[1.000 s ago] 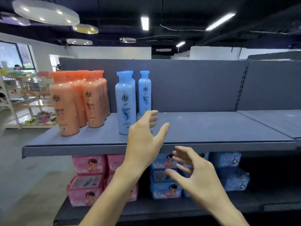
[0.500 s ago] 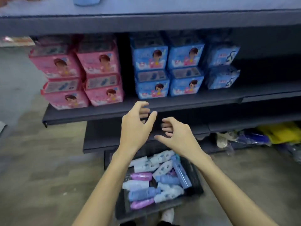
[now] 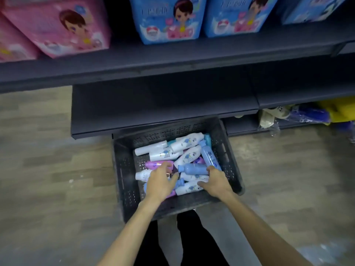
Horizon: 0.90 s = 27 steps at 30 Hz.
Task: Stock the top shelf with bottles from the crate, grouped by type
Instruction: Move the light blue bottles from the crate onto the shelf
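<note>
1. The crate point(image 3: 124, 169) sat on the floor at the foot of the shelving, roughly at 6 o'clock in the view, with bottles lying jumbled inside it: white, blue and a few purple ones.
2. Both hands were down in the crate. The left hand point(image 3: 159, 182) had its fingers spread apart over the purple bottle point(image 3: 153, 164) and a white one, and I could not tell whether it gripped either.
3. The right hand point(image 3: 216, 182) had its fingers curled at the base of the blue bottle point(image 3: 193, 168), though whether it was truly clamped on it the view did not settle.
4. That blue bottle lay flat, its long axis running about 9 to 3 o'clock, cap toward the left hand and base toward the right (so it bridged the gap between the two).
5. A second blue bottle point(image 3: 208, 155) leaned along the crate's right wall, at about 12 o'clock from the right hand, which was clearly the nearer one.
6. The top shelf was out of sight above.
</note>
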Each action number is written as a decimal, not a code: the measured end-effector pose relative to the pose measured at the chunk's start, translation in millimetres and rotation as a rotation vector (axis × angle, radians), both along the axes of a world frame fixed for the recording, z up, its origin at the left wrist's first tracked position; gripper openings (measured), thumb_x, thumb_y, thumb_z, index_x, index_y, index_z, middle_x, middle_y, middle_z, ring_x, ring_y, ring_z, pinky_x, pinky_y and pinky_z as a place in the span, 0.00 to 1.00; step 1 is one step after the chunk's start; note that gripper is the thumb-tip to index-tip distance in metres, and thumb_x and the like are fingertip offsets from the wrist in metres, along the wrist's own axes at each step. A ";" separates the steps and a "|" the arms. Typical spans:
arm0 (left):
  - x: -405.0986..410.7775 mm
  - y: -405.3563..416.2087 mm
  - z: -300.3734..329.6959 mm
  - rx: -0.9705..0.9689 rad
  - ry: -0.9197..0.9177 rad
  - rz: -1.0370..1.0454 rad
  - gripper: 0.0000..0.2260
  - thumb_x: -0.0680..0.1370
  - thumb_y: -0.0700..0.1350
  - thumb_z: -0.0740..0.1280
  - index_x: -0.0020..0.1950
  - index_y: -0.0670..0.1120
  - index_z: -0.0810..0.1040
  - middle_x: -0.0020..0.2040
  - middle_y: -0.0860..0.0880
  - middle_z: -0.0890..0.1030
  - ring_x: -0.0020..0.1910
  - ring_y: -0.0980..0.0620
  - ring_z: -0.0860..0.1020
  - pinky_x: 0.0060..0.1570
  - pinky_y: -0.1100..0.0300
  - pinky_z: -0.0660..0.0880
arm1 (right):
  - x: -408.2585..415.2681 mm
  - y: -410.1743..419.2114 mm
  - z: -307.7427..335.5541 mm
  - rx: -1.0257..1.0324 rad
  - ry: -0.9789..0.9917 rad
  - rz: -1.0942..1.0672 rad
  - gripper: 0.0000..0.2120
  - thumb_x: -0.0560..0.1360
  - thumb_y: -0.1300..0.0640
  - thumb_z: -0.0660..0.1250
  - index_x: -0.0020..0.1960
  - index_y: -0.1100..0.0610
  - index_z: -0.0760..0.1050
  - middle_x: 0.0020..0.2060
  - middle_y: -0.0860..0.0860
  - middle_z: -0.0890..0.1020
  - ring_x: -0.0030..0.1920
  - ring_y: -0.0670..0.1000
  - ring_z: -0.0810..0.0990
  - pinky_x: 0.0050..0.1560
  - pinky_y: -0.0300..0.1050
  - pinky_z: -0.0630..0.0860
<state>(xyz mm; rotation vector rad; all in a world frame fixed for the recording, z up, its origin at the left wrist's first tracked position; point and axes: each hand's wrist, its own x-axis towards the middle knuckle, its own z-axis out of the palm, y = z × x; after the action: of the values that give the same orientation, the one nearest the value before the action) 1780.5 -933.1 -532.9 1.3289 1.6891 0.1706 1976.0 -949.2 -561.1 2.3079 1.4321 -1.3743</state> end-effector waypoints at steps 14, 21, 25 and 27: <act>40.2 -29.8 -180.1 -0.116 -0.063 -0.053 0.15 0.78 0.50 0.68 0.64 0.52 0.73 0.52 0.53 0.81 0.51 0.55 0.80 0.54 0.57 0.77 | 41.5 32.0 -193.6 -0.080 -0.422 0.207 0.24 0.79 0.63 0.64 0.73 0.61 0.62 0.65 0.58 0.74 0.62 0.57 0.78 0.57 0.49 0.76; 41.6 -33.1 -205.1 -0.142 -0.067 -0.036 0.12 0.78 0.50 0.68 0.60 0.56 0.73 0.49 0.56 0.82 0.51 0.58 0.80 0.54 0.60 0.77 | 45.5 38.8 -216.2 -0.104 -0.510 0.214 0.21 0.78 0.56 0.67 0.69 0.62 0.68 0.62 0.57 0.74 0.61 0.55 0.77 0.58 0.45 0.75; 46.0 -37.8 -204.5 -0.134 -0.091 -0.018 0.09 0.78 0.48 0.68 0.55 0.58 0.71 0.44 0.57 0.82 0.45 0.62 0.79 0.43 0.73 0.72 | 42.7 29.4 -224.9 -0.132 -0.363 0.042 0.27 0.74 0.51 0.72 0.68 0.59 0.66 0.60 0.56 0.76 0.58 0.55 0.79 0.56 0.46 0.77; 47.3 -40.2 -202.9 -0.133 -0.105 0.005 0.09 0.78 0.49 0.68 0.54 0.59 0.71 0.44 0.56 0.82 0.45 0.61 0.79 0.42 0.74 0.70 | 45.0 28.9 -225.2 -0.145 -0.275 -0.103 0.27 0.74 0.53 0.73 0.66 0.59 0.66 0.59 0.56 0.78 0.57 0.56 0.80 0.51 0.44 0.77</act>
<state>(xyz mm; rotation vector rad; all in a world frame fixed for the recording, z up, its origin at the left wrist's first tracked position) 1827.8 -973.4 -735.8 1.1967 1.5881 0.1260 2021.0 -920.3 -786.3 2.3911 1.1116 -1.0890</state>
